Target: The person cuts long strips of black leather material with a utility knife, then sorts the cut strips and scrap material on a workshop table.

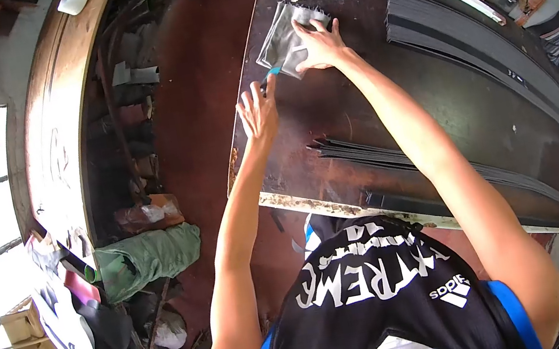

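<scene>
At 12 o'clock, grey cloth (pixel 276 37) lies on a dark table (pixel 371 98). The right hand (pixel 322 46) rests on it, fingers spread wide. At the cloth's 7 o'clock, the left hand (pixel 257 112), half-curled, holds a teal-tipped tool (pixel 274 71) by its edge. Dark strips (pixel 466 37) lie at 2 and 3 o'clock.
</scene>
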